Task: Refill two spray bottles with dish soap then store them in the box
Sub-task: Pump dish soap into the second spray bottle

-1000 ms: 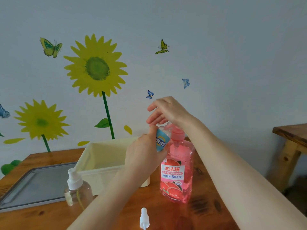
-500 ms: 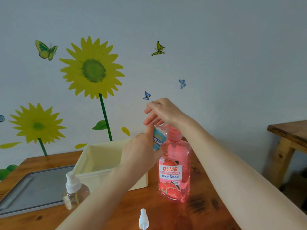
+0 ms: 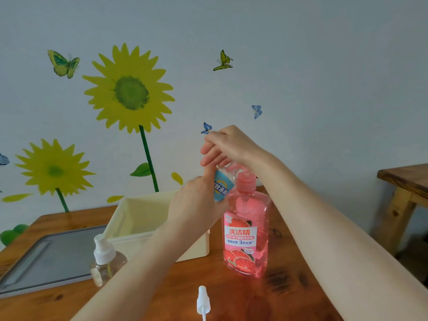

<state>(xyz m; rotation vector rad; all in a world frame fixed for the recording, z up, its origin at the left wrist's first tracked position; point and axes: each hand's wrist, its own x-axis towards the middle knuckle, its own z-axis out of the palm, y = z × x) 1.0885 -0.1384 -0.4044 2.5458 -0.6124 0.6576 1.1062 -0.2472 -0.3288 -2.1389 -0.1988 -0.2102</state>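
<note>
Both my arms are stretched out in front of me, bare forearms, angled in toward each other so the hands meet at about the same spot. My left hand comes up from the lower left, fingers wrapped around something small, thumb pointing up and touching the fingers of the other hand. My right hand sits a bit higher, palm facing down, wrist bent, fingers held together and pointing left, pressing down from above. Right forearm runs long from the bottom right corner up to the middle. Can't really see the right fingertips' undersides from here.
</note>
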